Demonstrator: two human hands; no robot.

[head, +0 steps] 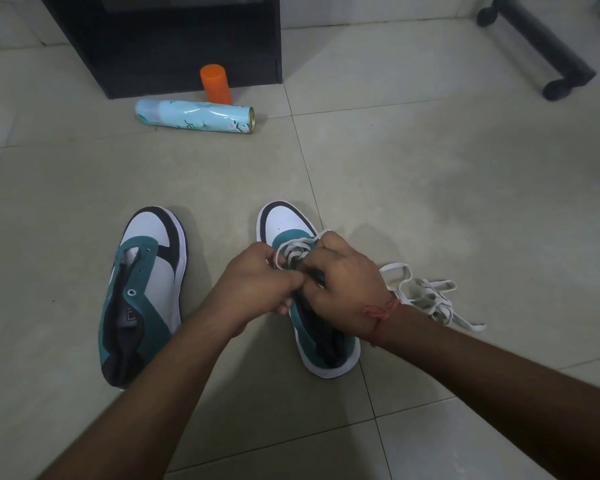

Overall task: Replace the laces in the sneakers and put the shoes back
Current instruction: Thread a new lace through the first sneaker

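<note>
Two teal, white and black sneakers stand on the tiled floor. The left sneaker has bare eyelets and no lace. Over the right sneaker both my hands meet at the eyelets. My left hand pinches the white lace at the shoe's left side. My right hand grips the lace and the shoe's upper from the right. The lace is threaded through the front eyelets. A loose bundle of white lace lies on the floor just right of my right wrist.
A light blue spray can lies on its side further ahead, with an orange cap upright behind it. A black cabinet stands at the back. A black chair base is at the far right.
</note>
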